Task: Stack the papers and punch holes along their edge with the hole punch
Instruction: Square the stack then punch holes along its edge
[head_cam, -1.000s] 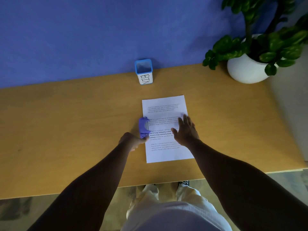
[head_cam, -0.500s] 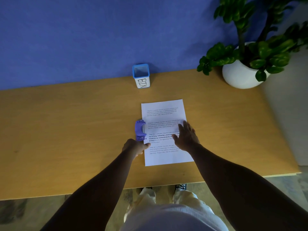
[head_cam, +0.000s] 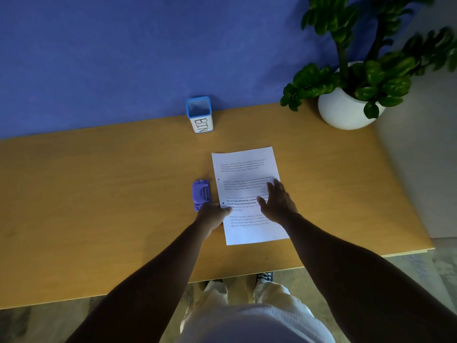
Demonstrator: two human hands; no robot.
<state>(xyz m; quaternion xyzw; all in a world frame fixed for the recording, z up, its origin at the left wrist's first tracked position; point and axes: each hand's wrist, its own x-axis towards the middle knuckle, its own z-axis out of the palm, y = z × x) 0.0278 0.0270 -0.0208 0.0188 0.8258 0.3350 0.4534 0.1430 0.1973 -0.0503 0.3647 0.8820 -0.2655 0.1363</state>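
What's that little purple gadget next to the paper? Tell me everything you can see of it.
The hole punch is a small purple tool that looks like plastic, with a rounded body and two pale strips along its top. It lies flat on the wooden table, just off the left edge of the papers, not touching them. Two dark holes show near that paper edge. The left hand rests at its near end; whether it grips the punch cannot be told.

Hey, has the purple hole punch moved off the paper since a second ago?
Yes. The hole punch has slid left, off the papers; a strip of table now shows between them, and two holes mark the left margin.
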